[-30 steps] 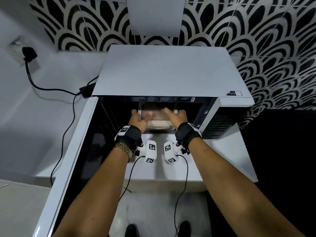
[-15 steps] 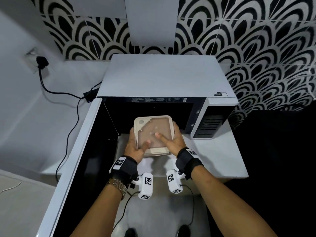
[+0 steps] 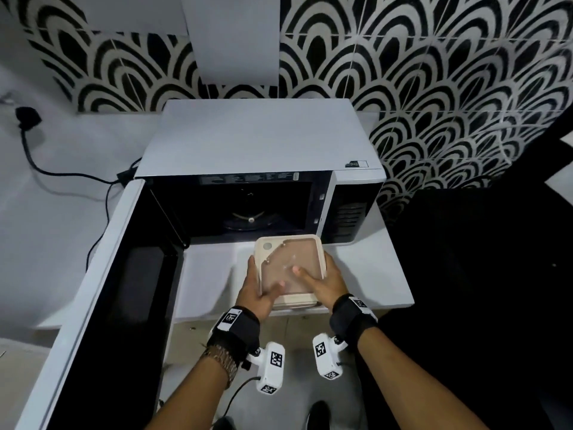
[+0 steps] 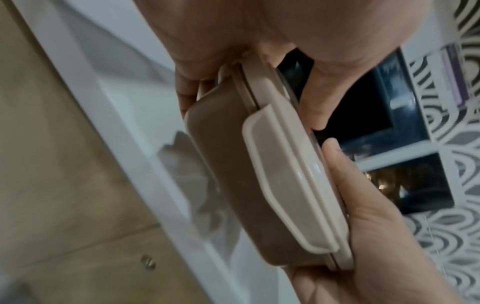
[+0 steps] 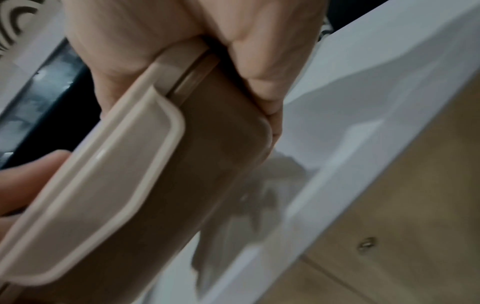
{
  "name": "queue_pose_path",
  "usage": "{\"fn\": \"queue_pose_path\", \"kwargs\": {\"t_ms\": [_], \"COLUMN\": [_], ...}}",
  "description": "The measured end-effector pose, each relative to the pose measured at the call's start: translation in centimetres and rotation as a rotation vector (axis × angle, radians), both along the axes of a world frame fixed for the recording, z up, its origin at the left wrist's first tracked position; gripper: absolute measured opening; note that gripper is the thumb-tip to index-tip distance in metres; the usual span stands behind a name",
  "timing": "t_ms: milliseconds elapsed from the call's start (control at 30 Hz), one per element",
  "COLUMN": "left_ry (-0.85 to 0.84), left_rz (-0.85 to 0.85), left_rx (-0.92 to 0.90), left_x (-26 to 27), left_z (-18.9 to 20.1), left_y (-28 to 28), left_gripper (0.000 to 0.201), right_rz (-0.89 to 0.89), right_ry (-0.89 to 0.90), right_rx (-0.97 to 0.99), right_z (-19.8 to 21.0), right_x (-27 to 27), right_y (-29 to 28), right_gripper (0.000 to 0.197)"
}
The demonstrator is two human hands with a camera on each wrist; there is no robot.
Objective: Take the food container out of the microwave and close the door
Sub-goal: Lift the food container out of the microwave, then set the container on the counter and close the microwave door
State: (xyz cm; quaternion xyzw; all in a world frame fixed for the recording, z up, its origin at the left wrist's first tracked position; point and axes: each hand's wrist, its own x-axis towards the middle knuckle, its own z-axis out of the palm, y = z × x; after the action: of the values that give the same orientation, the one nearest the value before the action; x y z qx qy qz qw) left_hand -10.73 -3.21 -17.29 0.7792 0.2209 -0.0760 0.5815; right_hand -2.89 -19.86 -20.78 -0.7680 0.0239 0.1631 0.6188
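- A food container (image 3: 291,268) is seen as a square, beige box with rounded corners, capped by a translucent pinkish lid in a pale cream frame; a small round vent sits at the lid's 10 o'clock corner.
- In the wrist views, a darker tan base (image 4: 226,164) is shown beneath the lid, with a cream latch flap (image 5: 116,164) folded down over one side.
- What lies inside the container cannot be told; the lid is hazy.
- The container is held outside the microwave (image 3: 257,141), just above the white table (image 3: 372,274), at 6 o'clock from the oven opening.
- The left hand (image 3: 259,290) is clamped on the container's 9 o'clock side, thumb laid on the lid, fingers curled beneath the base.
- The right hand (image 3: 325,280) is clamped on the 3 o'clock side in like manner, thumb on the lid.
- The microwave cavity is seen dark, with only a glass turntable (image 3: 249,218) in it.
- The microwave door (image 3: 108,274) is swung wide open toward 8 o'clock, its black inner face turned to the right.
- A black cable (image 3: 62,175) is run along the wall at 10 o'clock, from a plug (image 3: 28,117) to the microwave's rear.
- Black-and-white scalloped tiles (image 3: 434,88) are seen behind, at 12 to 2 o'clock.
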Motion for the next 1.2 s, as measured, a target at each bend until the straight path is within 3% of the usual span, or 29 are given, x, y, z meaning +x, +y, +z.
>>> {"fn": "queue_pose_path", "kwargs": {"t_ms": [267,400,533,800,1200], "left_ry": [0.065,0.069,0.071,0.084,0.105], "left_rz": [-0.217,-0.296,-0.346,-0.415,-0.387], "left_rx": [0.078,0.101,0.111,0.218,0.199], "left_x": [2.0,3.9,5.7,6.7,6.5], "left_z": [-1.4,-1.7,-1.5,-1.3,-0.7], "left_y": [-7.6,-10.8,-13.1,-14.8,-14.7], "left_gripper": [0.108,0.112,0.112,0.104,0.102], "right_rz": [-0.117,-0.165,-0.188,-0.158,-0.170], "right_ry": [0.049,0.056,0.055,0.035,-0.003], "right_rx": [-0.024,-0.068,-0.151,-0.268,-0.318], "right_z": [-1.9,-1.9,-1.6,-2.1,-1.7], "right_x": [0.7,2.4,4.1,5.8,5.7], "right_y": [-9.3,-13.0,-15.4,-17.3,-16.9], "right_gripper": [0.063,0.083,0.079,0.075,0.061]}}
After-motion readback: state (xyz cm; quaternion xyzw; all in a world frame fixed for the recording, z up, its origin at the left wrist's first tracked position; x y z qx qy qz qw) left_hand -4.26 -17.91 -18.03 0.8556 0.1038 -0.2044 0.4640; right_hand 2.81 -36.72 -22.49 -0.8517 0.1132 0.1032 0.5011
